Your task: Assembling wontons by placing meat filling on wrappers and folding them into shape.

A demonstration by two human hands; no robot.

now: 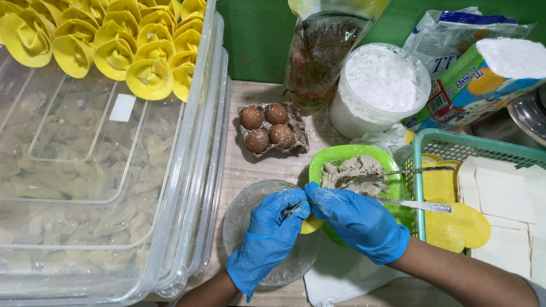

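- Landmark: bright green plastic bowl (388, 186) of grey minced filling (353, 172), at the middle of the worktop.
- Left hand (268, 235), in a blue glove, sits just left of the green bowl, fingers curled shut around a round yellow dumpling wrapper (310, 225); only the wrapper's lower edge shows beneath the fingers.
- Right hand (361, 220), also blue-gloved, lies over the bowl's near rim, fingers closed and pinching the same wrapper; both hands touch.
- Flat metal spatula (417, 205) rests across the bowl's right rim, beside the right hand.
- Clear round glass dish (242, 218), floury, sits under the left hand, left of the bowl.
- Grey carton with four brown eggs (266, 128) stands behind-left of the bowl.
- White tub of white powder (379, 86) stands behind the bowl.
- Teal mesh basket (466, 145) right of the bowl holds yellow and white wrappers.
- Large clear plastic box (211, 113), far left of the bowl, carries finished yellow folded dumplings (120, 35).
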